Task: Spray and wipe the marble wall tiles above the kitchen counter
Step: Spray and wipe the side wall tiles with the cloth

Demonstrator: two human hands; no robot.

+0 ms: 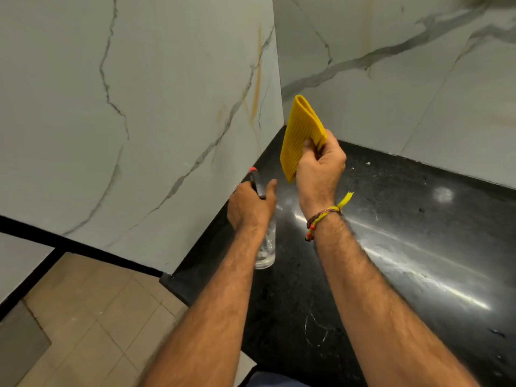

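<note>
My left hand (pixel 250 206) grips the neck of a clear spray bottle (pixel 266 247) with a black trigger head and a red nozzle tip, which points at the left marble wall (pixel 139 107). The bottle hangs just above the black counter (pixel 405 247). My right hand (pixel 321 166) holds a folded yellow ribbed cloth (pixel 300 135) upright, pinched between thumb and fingers, in front of the corner where the left wall meets the back marble wall (pixel 405 65). The left wall shows grey veins and an orange-brown streak near the corner.
The glossy black counter runs along the back wall to the right and carries white specks and a scratch mark near its front. Beige floor tiles (pixel 92 317) lie at lower left below the counter's end. A beaded thread bracelet sits on my right wrist.
</note>
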